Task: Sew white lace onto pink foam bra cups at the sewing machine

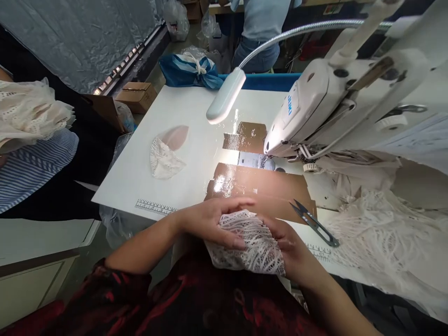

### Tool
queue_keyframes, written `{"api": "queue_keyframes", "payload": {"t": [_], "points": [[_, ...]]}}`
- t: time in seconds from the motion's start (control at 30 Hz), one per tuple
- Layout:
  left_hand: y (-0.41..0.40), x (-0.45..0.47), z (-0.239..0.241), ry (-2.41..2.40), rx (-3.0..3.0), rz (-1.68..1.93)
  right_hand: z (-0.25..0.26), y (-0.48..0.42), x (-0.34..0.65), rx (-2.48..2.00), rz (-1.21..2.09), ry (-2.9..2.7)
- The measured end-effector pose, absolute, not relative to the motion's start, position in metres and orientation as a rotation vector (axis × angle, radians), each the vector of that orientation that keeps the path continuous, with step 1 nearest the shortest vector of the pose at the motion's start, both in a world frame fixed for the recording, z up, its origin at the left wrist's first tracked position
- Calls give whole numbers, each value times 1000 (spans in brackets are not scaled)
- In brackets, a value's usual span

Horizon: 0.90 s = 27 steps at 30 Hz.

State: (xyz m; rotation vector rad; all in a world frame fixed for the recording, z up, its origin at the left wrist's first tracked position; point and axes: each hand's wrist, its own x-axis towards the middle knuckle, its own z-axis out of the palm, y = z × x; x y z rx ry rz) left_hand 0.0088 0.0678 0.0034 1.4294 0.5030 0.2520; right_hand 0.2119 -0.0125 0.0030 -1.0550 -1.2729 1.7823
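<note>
A piece of white lace fabric (pixel 255 240) is held between both hands at the front edge of the sewing table. My left hand (pixel 213 221) grips it from the left, thumb lying over the lace and fingers behind it. At its right side my right hand (pixel 285 240) is closed on the same lace, its fingers partly hidden. Just right of that hand lies a pair of thread snips (pixel 315 224), blades pointing away from me. Beyond the hands stands a white sewing machine (pixel 304 102), its needle area lit over a metal plate.
A lace-and-beige cup piece (pixel 164 156) lies on the white table (pixel 196 121). Brown card (pixel 266 186) is taped beside the needle plate. A lamp (pixel 227 95) hangs above. White lace (pixel 381 238) is heaped at right. Other people are at left and at the back.
</note>
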Motion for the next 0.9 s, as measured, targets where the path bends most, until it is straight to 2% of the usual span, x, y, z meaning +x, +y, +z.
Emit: {"api": "queue_keyframes", "payload": {"t": [0.1,0.23,0.37,0.5,0.6,0.77,0.9], "points": [[68,10,-3,518,1293,158,0,-15,211,-1174,1628,-1106],[64,5,-13,620,1246,229,-7,-15,211,-1337,1421,-938],[61,4,-16,664,1167,327,-16,-8,218,-1326,1442,-1094],[59,5,-16,713,1138,413,-19,-4,220,-1209,1473,-1011],[56,7,-18,721,980,487,-18,-6,218,-1281,1380,-1098],[44,12,-21,607,393,668,-16,-6,216,-1253,1206,-1045],[32,29,-15,514,380,653,-11,0,203,-1309,1092,-1268]]}}
